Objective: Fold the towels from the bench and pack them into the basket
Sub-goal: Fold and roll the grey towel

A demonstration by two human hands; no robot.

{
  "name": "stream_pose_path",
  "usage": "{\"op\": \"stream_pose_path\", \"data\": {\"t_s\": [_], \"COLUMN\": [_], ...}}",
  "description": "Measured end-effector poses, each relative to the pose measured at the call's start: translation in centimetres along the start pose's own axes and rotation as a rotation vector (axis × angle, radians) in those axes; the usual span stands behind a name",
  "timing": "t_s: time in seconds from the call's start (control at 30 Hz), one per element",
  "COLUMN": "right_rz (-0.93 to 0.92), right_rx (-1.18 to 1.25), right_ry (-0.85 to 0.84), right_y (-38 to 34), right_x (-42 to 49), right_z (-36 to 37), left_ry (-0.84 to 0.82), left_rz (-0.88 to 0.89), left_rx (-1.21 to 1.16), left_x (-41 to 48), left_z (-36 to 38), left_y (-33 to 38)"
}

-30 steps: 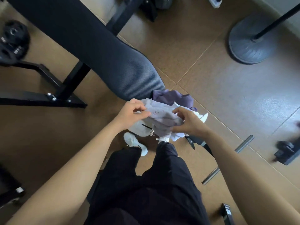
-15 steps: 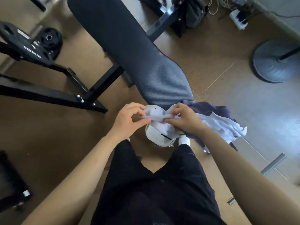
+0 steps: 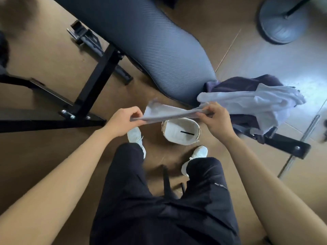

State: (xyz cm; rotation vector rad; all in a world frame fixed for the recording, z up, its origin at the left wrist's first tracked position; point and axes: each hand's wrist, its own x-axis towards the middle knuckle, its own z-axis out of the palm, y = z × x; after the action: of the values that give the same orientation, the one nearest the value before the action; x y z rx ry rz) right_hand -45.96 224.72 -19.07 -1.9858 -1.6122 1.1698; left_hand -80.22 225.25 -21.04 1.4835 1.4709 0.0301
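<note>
Now a pale grey towel (image 3: 168, 113) is hanging stretched into a narrow, soft band just above the round, white-lined basket (image 3: 178, 142), which is standing on the brown floor (image 3: 53, 76). The left hand (image 3: 123, 121) is pinching one crumpled end between curled fingers and thumb; the right hand (image 3: 215, 119) is pinching the other. A white towel (image 3: 256, 101) and a purple towel (image 3: 238, 84) are lying bunched at the end of the ribbed, padded bench (image 3: 159, 50).
</note>
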Motion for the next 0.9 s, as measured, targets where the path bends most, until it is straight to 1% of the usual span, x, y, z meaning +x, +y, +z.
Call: {"op": "stream_pose_path", "data": {"t_s": [0.1,0.2,0.27,0.33,0.37,0.4,0.47,0.53,0.6,0.67,0.73,0.8,0.9], "right_rz": [0.128,0.17,0.199,0.202,0.19,0.153,-0.009,-0.184,-0.294,-0.377,-0.439,-0.442,-0.463], "right_rx": [0.01,0.005,-0.036,-0.084,-0.121,-0.158,-0.174,-0.046,0.114,0.222,0.244,0.228,0.229], "right_ry": [0.128,0.216,0.205,0.13,0.094,0.077,0.1,0.106,0.021,-0.02,0.046,0.116,0.146], "right_y": [5.1,11.0,14.3,16.8,17.7,18.5,19.4,18.5,16.5,15.1,14.3,14.1,13.6], "right_x": [1.0,1.4,1.1,0.4,0.0,-0.6,-2.2,-4.9,-8.1,-10.8,-12.6,-14.1,-16.1], "right_z": [2.9,5.9,7.6,8.9,9.5,10.1,11.1,11.9,12.4,12.8,13.2,13.4,12.9], "left_ry": [0.038,0.177,0.271,0.304,0.31,0.316,0.321,0.28,0.241,0.227,0.241,0.276,0.313], "left_rz": [0.013,-0.004,0.025,0.102,0.15,0.207,0.336,0.441,0.49,0.545,0.578,0.596,0.563], "left_rx": [-0.078,-0.235,-0.422,-0.555,-0.582,-0.588,-0.549,-0.448,-0.322,-0.269,-0.294,-0.352,-0.494], "left_x": [2.2,4.5,5.6,6.1,6.0,5.8,4.8,3.2,1.3,-0.7,-2.5,-4.1,-6.0], "left_z": [3.4,7.9,11.0,14.1,15.5,16.9,19.4,21.4,22.7,23.5,24.1,25.0,26.3], "left_y": [-3.6,-6.0,-6.6,-5.9,-5.3,-4.7,-3.9,-3.0,-1.9,-1.2,-0.8,-0.8,-0.7]}}
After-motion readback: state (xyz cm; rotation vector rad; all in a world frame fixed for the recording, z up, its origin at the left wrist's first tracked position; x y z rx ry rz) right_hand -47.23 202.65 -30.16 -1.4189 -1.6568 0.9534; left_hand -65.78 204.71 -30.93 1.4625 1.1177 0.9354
